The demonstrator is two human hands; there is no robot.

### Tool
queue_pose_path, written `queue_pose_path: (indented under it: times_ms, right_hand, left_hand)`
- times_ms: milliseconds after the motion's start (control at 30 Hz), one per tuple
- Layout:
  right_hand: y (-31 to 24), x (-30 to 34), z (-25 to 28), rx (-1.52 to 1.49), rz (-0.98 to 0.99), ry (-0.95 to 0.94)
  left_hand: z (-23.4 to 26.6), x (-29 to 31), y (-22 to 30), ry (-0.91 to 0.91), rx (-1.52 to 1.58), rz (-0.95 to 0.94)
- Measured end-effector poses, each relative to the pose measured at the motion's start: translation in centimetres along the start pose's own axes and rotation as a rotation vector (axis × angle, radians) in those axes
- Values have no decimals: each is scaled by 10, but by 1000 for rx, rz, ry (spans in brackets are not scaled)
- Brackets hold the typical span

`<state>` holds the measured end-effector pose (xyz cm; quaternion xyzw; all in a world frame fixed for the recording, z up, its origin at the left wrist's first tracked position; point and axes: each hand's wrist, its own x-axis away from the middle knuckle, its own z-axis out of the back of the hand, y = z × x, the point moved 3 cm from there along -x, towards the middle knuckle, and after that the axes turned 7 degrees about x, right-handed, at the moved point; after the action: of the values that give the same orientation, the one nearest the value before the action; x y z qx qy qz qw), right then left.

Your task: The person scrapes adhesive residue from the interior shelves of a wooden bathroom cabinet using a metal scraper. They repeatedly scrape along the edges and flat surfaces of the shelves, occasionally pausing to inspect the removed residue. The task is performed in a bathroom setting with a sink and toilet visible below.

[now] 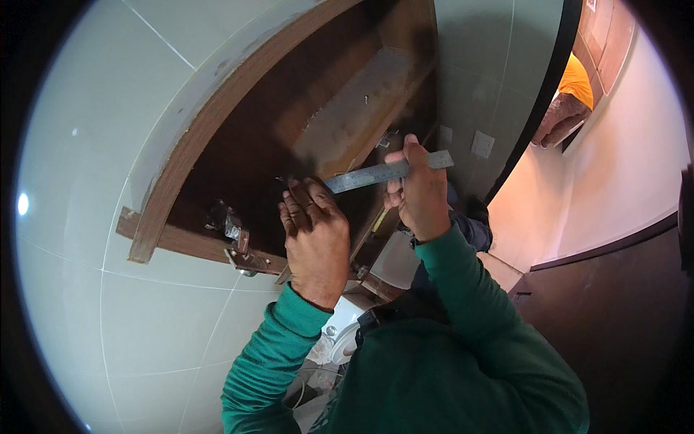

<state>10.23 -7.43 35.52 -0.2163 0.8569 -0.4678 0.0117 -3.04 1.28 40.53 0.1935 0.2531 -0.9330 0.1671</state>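
Observation:
A metal ruler (369,176) spans the gap between my hands in front of an open wooden cabinet. My right hand (423,194) is closed round it near its right end, thumb up along the near face. Over its left end lies my left hand (316,242), its fingers bent and close together, hiding that end of the ruler. Left of this hand, a metal hinge (230,220) is fixed at the cabinet's lower frame (195,243). Behind the ruler runs a dusty wooden shelf (347,108) with a small screw (366,100) on it.
Pale tiled wall (166,318) surrounds the cabinet. A white toilet (345,346) and loose cables lie below my arms. Wall switches (482,144) are to the right, beside a dark door frame (531,108). Through the doorway a person in orange (576,81) is partly visible.

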Motion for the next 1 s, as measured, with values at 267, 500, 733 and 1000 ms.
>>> queue_pose_path:
  times_ms: [267, 500, 733, 1000]
  right_hand:
    - [-1, -38, -17, 62, -54, -28]
    - [-13, -20, 0, 140, 221, -14]
    - [-3, 0, 9, 15, 154, 40]
    - [-5, -15, -4, 100, 176, 158]
  left_hand:
    - [1, -10, 2, -43, 72, 123]
    - [-13, -1, -2, 42, 77, 44]
    - [-9, -3, 2, 77, 94, 11]
    - [-16, -14, 10, 79, -3, 54]
